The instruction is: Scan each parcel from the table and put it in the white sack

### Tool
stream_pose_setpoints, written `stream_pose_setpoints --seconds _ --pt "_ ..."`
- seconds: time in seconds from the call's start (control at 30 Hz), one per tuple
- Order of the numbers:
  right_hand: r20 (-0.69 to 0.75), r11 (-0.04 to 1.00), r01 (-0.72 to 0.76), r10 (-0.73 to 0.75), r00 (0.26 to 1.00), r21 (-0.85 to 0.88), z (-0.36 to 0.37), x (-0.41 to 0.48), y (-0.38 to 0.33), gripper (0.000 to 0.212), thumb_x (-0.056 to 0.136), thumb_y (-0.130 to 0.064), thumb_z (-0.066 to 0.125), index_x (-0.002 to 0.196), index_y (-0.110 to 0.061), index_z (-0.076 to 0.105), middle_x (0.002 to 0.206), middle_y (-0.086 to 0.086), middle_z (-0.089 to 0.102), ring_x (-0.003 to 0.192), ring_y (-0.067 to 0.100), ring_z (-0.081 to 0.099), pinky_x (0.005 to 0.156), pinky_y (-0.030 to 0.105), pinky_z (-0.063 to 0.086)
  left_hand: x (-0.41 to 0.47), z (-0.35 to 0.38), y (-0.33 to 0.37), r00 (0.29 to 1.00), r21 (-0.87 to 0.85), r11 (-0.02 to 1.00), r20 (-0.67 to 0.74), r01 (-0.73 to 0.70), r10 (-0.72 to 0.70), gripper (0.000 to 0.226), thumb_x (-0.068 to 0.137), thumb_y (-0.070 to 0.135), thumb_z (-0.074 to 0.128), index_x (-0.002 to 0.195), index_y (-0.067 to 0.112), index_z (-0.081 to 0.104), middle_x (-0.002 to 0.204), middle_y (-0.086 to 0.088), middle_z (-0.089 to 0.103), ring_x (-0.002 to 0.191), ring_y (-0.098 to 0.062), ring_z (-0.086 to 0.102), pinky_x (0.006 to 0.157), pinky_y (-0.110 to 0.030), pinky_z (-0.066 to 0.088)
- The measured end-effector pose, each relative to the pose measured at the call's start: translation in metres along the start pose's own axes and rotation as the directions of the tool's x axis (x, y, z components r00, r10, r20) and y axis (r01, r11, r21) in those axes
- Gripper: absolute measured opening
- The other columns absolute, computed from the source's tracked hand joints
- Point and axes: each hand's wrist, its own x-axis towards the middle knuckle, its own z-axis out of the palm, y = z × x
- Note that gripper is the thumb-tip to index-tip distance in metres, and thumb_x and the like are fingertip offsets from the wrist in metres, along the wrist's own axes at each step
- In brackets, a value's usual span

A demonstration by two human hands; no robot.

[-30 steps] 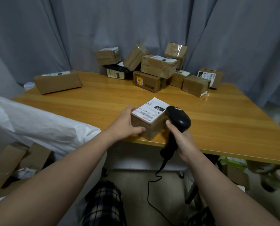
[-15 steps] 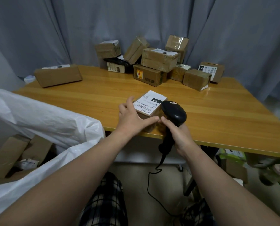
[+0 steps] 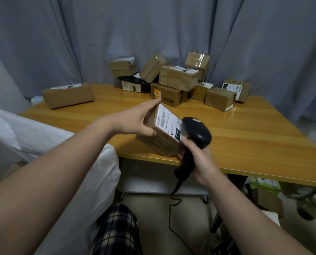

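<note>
Within the last second the parcel (image 3: 164,133) was tipped from flat, label up, to a tilted position with its label facing the scanner (image 3: 197,133), just beside the scanner head. The left grip (image 3: 133,122) was clamped on the parcel, and the right grip (image 3: 199,159) was clamped on the scanner handle. Whether the parcel touched the worktop (image 3: 245,129) could not be told. Judgement: scanning was in hand, and transfer to the white sack (image 3: 43,137), left of the scanner, was not yet done. Further parcels (image 3: 179,80) waited beyond the scanner.
</note>
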Motion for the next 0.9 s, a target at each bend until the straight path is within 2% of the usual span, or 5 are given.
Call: stream_pose_setpoints --seconds 0.1,0.27,0.37,0.53,0.9 --pt "-0.035 0.997 -0.044 0.042 0.999 -0.059 0.005 -0.005 0.013 0.016 0.088 -0.016 0.067 0.101 -0.024 0.067 0.096 -0.004 0.075 0.097 0.015 0.069 0.085 0.030 0.054 0.001 0.011 0.005 0.995 -0.118 0.992 -0.100 -0.032 0.021 0.083 0.085 0.003 0.067 0.152 0.018 0.020 0.148 0.007 0.034 0.124 0.002 0.035 0.087 0.000 0.038" --pt "-0.032 0.987 -0.135 0.133 0.991 -0.086 0.003 -0.012 0.027 0.020 0.087 -0.021 0.069 0.106 -0.016 0.066 0.096 0.006 0.072 0.086 0.020 0.070 0.084 0.034 0.055 0.003 0.044 -0.007 0.956 -0.056 0.992 -0.267 0.110 -0.121 0.068 0.085 0.041 0.067 0.144 0.044 0.033 0.159 -0.006 0.007 0.145 -0.029 0.009 0.116 -0.048 0.019" --pt "-0.010 0.964 -0.178 0.180 0.984 -0.198 0.001 -0.016 0.027 0.017 0.088 -0.025 0.068 0.099 -0.012 0.066 0.078 0.011 0.067 0.070 0.019 0.065 0.072 0.031 0.054 0.007 0.067 -0.008 0.937 -0.061 0.988 -0.312 0.145 -0.157 0.084 0.075 0.052 0.072 0.144 0.042 0.025 0.153 -0.002 -0.001 0.141 -0.034 0.012 0.114 -0.047 0.023" --pt "-0.081 0.930 -0.047 0.019 0.997 -0.364 -0.010 -0.026 0.014 0.013 0.088 -0.017 0.068 0.079 -0.011 0.060 0.055 0.004 0.050 0.048 0.015 0.048 0.050 0.027 0.041 0.018 0.086 -0.015 0.864 -0.137 0.979 -0.462 0.154 -0.201 0.088 0.075 0.028 0.078 0.144 0.037 0.023 0.144 -0.010 0.011 0.131 -0.035 0.034 0.112 -0.044 0.033" --pt "0.088 0.852 0.203 -0.183 0.979 -0.483 -0.039 -0.042 0.001 0.013 0.089 -0.011 0.066 0.077 -0.010 0.063 0.054 0.009 0.055 0.045 0.022 0.051 0.047 0.030 0.043 0.025 0.078 -0.026 0.899 -0.265 0.960 -0.394 0.086 -0.189 0.097 0.073 0.011 0.080 0.143 0.038 0.019 0.140 -0.012 0.027 0.124 -0.022 0.036 0.102 -0.034 0.036"
